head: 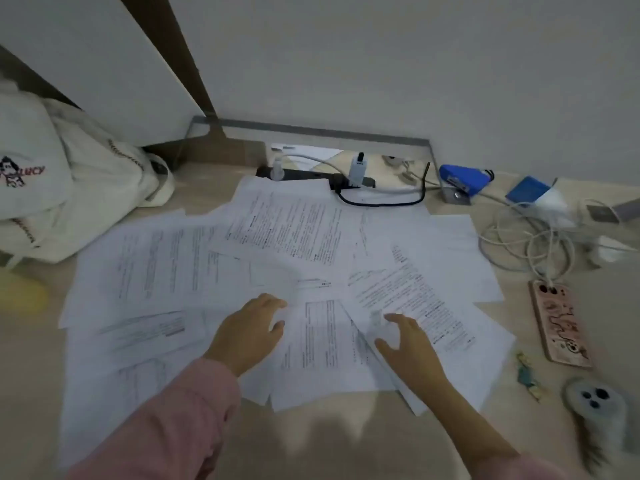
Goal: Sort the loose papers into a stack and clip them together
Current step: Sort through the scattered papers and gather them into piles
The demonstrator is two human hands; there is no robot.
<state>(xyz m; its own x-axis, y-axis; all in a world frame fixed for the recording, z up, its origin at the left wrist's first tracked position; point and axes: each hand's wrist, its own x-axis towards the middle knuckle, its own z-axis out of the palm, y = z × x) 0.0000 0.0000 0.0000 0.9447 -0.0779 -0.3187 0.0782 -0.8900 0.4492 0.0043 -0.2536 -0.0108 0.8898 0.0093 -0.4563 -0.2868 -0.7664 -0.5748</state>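
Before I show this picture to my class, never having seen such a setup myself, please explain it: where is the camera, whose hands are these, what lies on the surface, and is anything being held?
There is no machine here. A person wears one camera on the head, so the single picture looks forward and down at their own hands. The left hand and the right hand rest with relaxed, spread fingers on loose papers, which overlap in a messy spread and are not yet stacked. Neither hand grips anything. To the right of the sheets lies a phone, with tangled cables beyond it. A black power strip sits by the wall, and a white bag is on the left. I cannot make out a clip.
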